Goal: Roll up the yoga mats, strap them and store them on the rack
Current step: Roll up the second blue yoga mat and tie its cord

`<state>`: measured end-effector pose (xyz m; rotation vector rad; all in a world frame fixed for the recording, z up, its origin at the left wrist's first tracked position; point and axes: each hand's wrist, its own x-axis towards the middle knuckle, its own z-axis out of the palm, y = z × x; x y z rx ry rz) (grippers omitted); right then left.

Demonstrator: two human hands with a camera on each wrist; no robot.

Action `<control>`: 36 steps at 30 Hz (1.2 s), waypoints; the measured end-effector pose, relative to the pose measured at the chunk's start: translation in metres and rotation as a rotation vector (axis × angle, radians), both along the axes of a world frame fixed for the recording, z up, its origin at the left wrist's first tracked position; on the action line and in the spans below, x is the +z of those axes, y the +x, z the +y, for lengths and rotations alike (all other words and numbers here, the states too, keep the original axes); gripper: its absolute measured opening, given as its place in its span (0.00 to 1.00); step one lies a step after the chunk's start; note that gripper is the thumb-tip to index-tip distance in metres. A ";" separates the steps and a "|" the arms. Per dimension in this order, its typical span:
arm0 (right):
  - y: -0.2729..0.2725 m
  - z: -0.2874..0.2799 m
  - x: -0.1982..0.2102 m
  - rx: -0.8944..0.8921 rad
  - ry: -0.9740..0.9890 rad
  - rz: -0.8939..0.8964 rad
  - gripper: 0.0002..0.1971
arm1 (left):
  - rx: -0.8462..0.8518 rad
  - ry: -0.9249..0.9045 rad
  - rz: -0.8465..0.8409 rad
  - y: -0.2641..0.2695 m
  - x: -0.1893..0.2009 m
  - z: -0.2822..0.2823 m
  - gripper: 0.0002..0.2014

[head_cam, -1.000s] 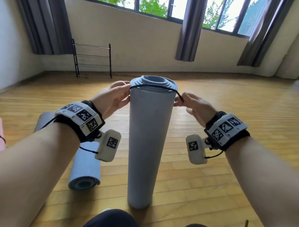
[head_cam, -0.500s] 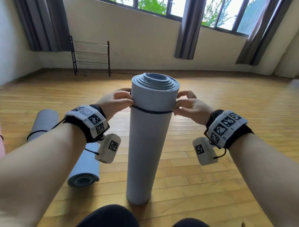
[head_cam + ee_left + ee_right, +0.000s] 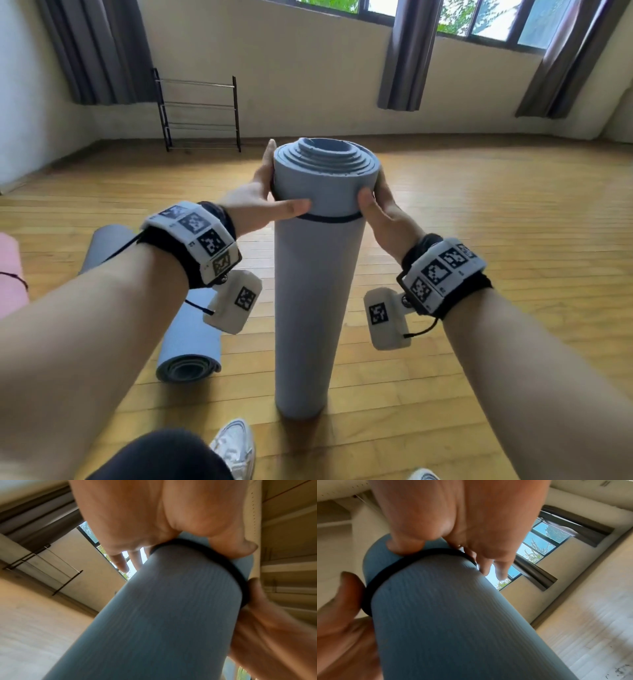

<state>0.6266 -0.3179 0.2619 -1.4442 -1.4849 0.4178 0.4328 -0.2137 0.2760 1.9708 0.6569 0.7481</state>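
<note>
The rolled grey-blue mat (image 3: 315, 291) stands upright on the wooden floor (image 3: 462, 212), its lower end just ahead of the person's white shoe (image 3: 236, 448). A black elastic strap (image 3: 329, 219) encircles the mat near its upper end.

Left hand (image 3: 255, 202): grip applied to the left side of the mat top, thumb laid across the front face just above the strap, fingers extended along the far side. Right hand (image 3: 383, 209): grip applied to the right side at the same height, thumb on the front face just above the strap, fingers around the back. The strap runs directly below both thumbs.

Left of the left grip, a second rolled blue mat (image 3: 185, 342) lies on the floor; beyond it, at the frame edge, lies a pink mat (image 3: 10, 270). Well beyond both grips, the metal rack (image 3: 198, 113) stands against the far wall.
</note>
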 end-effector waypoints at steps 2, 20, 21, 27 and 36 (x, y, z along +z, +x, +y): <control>0.000 0.001 -0.006 0.027 0.017 0.042 0.36 | 0.047 0.043 0.037 0.002 -0.007 -0.003 0.64; 0.017 0.005 -0.043 0.044 0.023 0.132 0.45 | 0.124 0.047 -0.083 0.017 -0.047 -0.025 0.33; 0.019 0.005 -0.046 0.059 -0.010 0.119 0.47 | 0.136 0.051 -0.080 0.016 -0.049 -0.024 0.30; 0.021 0.003 -0.030 0.078 0.042 0.176 0.64 | 0.073 0.008 -0.115 0.011 -0.065 -0.023 0.38; 0.006 0.001 -0.063 0.007 -0.056 0.094 0.55 | 0.151 0.039 -0.240 0.023 -0.074 -0.024 0.36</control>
